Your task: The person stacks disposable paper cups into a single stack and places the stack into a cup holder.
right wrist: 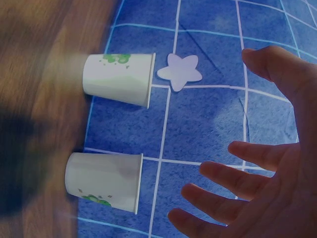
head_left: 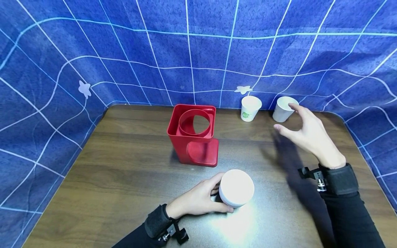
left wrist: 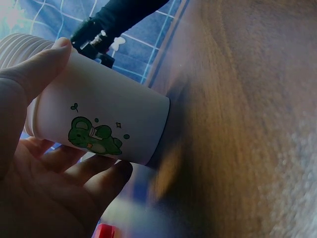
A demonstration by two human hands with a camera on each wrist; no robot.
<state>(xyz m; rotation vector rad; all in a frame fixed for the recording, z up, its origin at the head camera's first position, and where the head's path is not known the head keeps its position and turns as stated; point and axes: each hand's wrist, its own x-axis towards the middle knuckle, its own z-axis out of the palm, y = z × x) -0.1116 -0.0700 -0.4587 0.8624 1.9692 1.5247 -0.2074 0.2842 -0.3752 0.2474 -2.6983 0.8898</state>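
Observation:
My left hand [head_left: 221, 193] grips a white paper cup [head_left: 236, 187] that stands on the brown table [head_left: 124, 172] near the front. In the left wrist view this cup [left wrist: 104, 119] bears a green frog drawing, with my thumb [left wrist: 47, 64] on top and fingers [left wrist: 106, 176] underneath; ribbed rims [left wrist: 15, 49] of a stack show at its wide end. My right hand [head_left: 285, 119] hovers open just in front of the right-hand white cup [head_left: 283, 109]. The right wrist view shows its spread fingers [right wrist: 247, 151] apart from both cups [right wrist: 119, 79] [right wrist: 104, 182].
A red cup holder [head_left: 193, 135] with a round opening stands mid-table. A second white cup [head_left: 250, 107] with a green print sits at the back. Blue grid cloth [head_left: 198, 51] with a pale star [right wrist: 179, 73] walls in the table behind and at both sides.

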